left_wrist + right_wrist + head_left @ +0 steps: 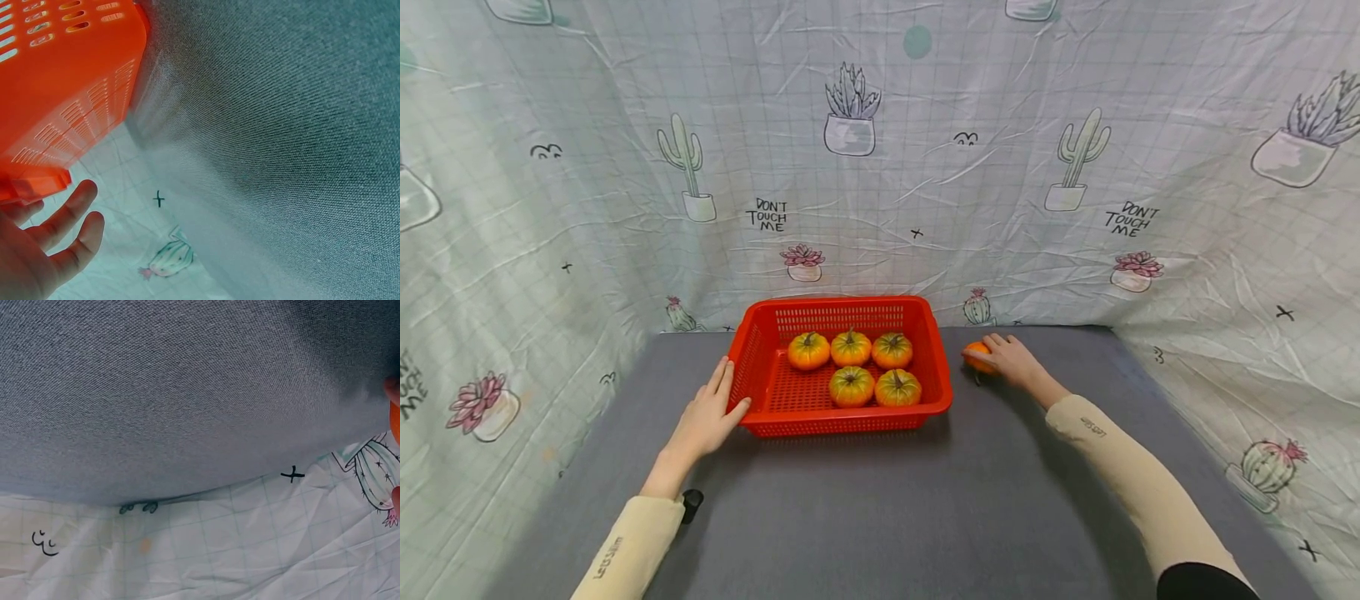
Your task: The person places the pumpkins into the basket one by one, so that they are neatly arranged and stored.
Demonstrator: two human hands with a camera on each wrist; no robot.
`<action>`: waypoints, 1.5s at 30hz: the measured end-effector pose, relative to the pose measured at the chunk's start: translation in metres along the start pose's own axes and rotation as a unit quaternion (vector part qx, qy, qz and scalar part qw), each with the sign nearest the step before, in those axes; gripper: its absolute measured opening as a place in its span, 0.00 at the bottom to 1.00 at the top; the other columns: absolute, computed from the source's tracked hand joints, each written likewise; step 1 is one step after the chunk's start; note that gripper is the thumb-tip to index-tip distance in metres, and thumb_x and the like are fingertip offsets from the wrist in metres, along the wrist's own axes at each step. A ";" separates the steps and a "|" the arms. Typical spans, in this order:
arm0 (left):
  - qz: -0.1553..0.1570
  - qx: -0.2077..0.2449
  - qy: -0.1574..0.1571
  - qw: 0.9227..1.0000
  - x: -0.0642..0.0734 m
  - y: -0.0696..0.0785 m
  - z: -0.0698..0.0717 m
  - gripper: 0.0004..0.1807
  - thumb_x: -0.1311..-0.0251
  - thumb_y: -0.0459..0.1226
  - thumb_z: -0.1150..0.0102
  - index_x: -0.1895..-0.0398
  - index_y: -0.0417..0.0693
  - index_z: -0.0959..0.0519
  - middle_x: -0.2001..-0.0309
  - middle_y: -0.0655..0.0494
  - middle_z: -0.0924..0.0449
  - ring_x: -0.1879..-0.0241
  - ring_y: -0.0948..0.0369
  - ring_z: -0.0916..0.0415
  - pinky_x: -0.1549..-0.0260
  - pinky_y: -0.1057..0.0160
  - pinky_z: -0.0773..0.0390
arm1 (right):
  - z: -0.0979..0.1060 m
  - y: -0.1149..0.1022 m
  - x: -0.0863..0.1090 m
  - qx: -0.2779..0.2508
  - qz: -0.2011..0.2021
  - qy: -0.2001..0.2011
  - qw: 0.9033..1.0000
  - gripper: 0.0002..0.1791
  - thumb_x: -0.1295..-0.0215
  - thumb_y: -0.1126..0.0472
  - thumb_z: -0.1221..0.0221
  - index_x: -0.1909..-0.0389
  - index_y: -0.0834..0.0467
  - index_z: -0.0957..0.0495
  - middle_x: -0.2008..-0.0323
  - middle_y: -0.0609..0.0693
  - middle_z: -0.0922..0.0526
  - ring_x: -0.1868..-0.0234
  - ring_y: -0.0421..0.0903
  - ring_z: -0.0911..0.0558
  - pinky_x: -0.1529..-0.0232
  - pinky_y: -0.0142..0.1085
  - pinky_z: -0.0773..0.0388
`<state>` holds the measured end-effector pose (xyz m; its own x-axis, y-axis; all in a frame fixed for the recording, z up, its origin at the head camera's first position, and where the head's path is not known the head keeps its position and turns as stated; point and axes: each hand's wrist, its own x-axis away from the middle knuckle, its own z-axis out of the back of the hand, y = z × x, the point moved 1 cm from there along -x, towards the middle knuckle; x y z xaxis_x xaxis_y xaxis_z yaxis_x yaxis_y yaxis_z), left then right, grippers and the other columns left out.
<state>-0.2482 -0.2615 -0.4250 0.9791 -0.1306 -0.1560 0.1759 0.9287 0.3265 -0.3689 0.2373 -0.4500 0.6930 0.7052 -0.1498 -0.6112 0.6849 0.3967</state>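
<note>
A red plastic basket (760, 417) stands on the grey table, with several small orange pumpkins (851, 387) inside it. My left hand (703, 417) rests at the basket's left side, fingers extended along the rim and thumb at the front corner. In the left wrist view, the fingers (74, 209) of that hand lie relaxed beside the rim. To the right of the basket, my right hand (1011, 360) grips another small pumpkin (976, 357), its stem pointing toward me. Only a sliver of this pumpkin (395, 422) shows at the right edge of the right wrist view.
Grey cloth (850, 517) covers the table. Behind and at both sides hangs a pale curtain (925, 192) printed with cacti and potted plants, meeting the table just behind the basket. A dark band (692, 504) shows at my left wrist.
</note>
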 end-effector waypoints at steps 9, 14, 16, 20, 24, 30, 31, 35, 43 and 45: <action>-0.002 0.004 0.001 1.000 0.000 0.000 0.000 0.39 0.39 0.46 0.57 0.32 0.35 0.57 0.30 0.40 0.60 0.43 0.32 0.44 0.51 0.35 0.39 | -0.003 0.003 0.003 -0.006 0.000 0.022 1.000 0.37 0.57 0.59 0.32 0.43 0.52 0.35 0.52 0.59 0.31 0.54 0.54 0.31 0.62 0.45 0.29; -0.002 0.001 0.002 1.000 0.000 -0.001 0.000 0.39 0.39 0.46 0.57 0.32 0.35 0.57 0.31 0.39 0.59 0.44 0.32 0.44 0.51 0.35 0.39 | -0.002 0.003 0.004 -0.011 -0.003 0.019 1.000 0.44 0.64 0.50 0.29 0.42 0.55 0.37 0.48 0.57 0.31 0.51 0.53 0.32 0.61 0.45 0.29; -0.002 0.001 0.003 1.000 0.000 -0.001 0.000 0.39 0.39 0.46 0.57 0.32 0.35 0.56 0.31 0.39 0.59 0.44 0.32 0.43 0.51 0.35 0.39 | 0.000 0.003 0.005 -0.014 -0.007 0.023 1.000 0.45 0.64 0.48 0.29 0.42 0.56 0.37 0.48 0.56 0.31 0.51 0.52 0.31 0.62 0.44 0.29; -0.003 0.000 0.004 1.000 0.000 -0.001 -0.001 0.39 0.39 0.46 0.57 0.32 0.35 0.56 0.31 0.39 0.59 0.44 0.33 0.42 0.51 0.36 0.38 | 0.002 0.003 0.007 -0.022 -0.016 0.031 0.999 0.46 0.65 0.45 0.29 0.43 0.58 0.37 0.49 0.56 0.30 0.52 0.53 0.31 0.62 0.45 0.29; -0.003 0.001 0.002 1.000 0.000 -0.001 -0.001 0.39 0.40 0.46 0.57 0.32 0.35 0.56 0.31 0.39 0.59 0.44 0.32 0.43 0.51 0.35 0.39 | 0.003 0.005 0.011 -0.037 -0.028 0.044 0.998 0.48 0.66 0.42 0.31 0.43 0.61 0.36 0.48 0.56 0.30 0.51 0.53 0.31 0.61 0.46 0.29; -0.002 0.003 -0.001 1.000 -0.001 -0.001 0.001 0.39 0.39 0.47 0.57 0.32 0.35 0.57 0.30 0.39 0.60 0.44 0.32 0.44 0.51 0.34 0.39 | 0.005 0.003 0.015 -0.067 -0.039 0.071 0.994 0.50 0.64 0.36 0.35 0.42 0.63 0.37 0.48 0.56 0.28 0.53 0.52 0.31 0.61 0.46 0.29; -0.002 0.002 -0.001 1.000 -0.001 -0.001 0.001 0.39 0.39 0.47 0.57 0.32 0.35 0.57 0.30 0.39 0.60 0.44 0.32 0.43 0.51 0.34 0.39 | 0.006 0.003 0.015 -0.072 -0.039 0.078 0.994 0.50 0.64 0.36 0.35 0.42 0.62 0.37 0.48 0.56 0.28 0.53 0.52 0.31 0.61 0.46 0.29; -0.002 0.001 -0.002 1.000 -0.001 -0.001 0.002 0.39 0.39 0.47 0.57 0.32 0.36 0.57 0.30 0.40 0.60 0.44 0.32 0.44 0.51 0.34 0.40 | 0.009 0.000 0.016 -0.083 -0.039 0.101 0.991 0.51 0.64 0.34 0.36 0.41 0.61 0.38 0.49 0.55 0.28 0.54 0.52 0.30 0.61 0.46 0.29; -0.007 -0.002 0.004 1.000 -0.001 -0.001 0.000 0.38 0.39 0.47 0.58 0.32 0.35 0.57 0.31 0.39 0.59 0.45 0.33 0.42 0.52 0.35 0.38 | 0.016 -0.008 0.019 -0.115 -0.057 0.116 0.985 0.50 0.66 0.34 0.35 0.44 0.60 0.36 0.51 0.56 0.27 0.53 0.53 0.30 0.58 0.48 0.29; -0.007 -0.003 0.005 1.000 -0.001 -0.002 0.000 0.38 0.39 0.47 0.57 0.32 0.35 0.56 0.31 0.39 0.59 0.45 0.33 0.42 0.52 0.36 0.38 | 0.020 -0.011 0.019 -0.125 -0.062 0.128 0.982 0.49 0.66 0.36 0.34 0.45 0.61 0.35 0.51 0.57 0.27 0.53 0.53 0.29 0.57 0.48 0.30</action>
<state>-0.2495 -0.2628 -0.4257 0.9754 -0.1394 -0.1706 0.1886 0.9286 0.3195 -0.3416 0.2393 -0.4396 0.6689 0.6149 -0.4177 -0.6253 0.7693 0.1310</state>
